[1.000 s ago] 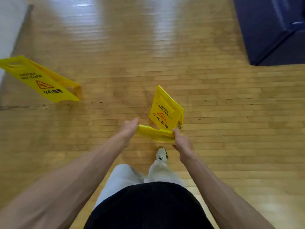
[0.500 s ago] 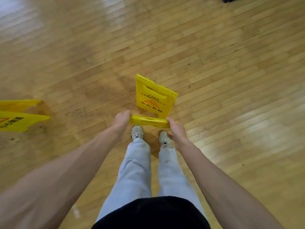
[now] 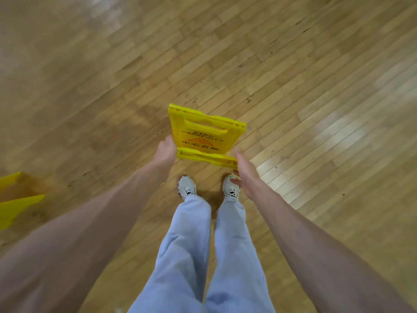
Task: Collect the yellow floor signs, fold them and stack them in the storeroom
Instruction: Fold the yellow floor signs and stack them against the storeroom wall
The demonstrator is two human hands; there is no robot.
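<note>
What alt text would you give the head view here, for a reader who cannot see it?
A person's left hand and right hand grip the near edge of a yellow floor sign above a wooden floor, just ahead of their white shoes. A second yellow sign shows at the left edge.

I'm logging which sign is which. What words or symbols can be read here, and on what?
"STEP CAREFULLY": black, on the panel of the yellow floor sign held between the left hand and right hand.
Orange warning triangle below it; the symbol inside is too blurred to tell.
A line of black Chinese characters under the triangle: too blurred to read.
Second yellow sign at the left edge: no text in view.
</note>
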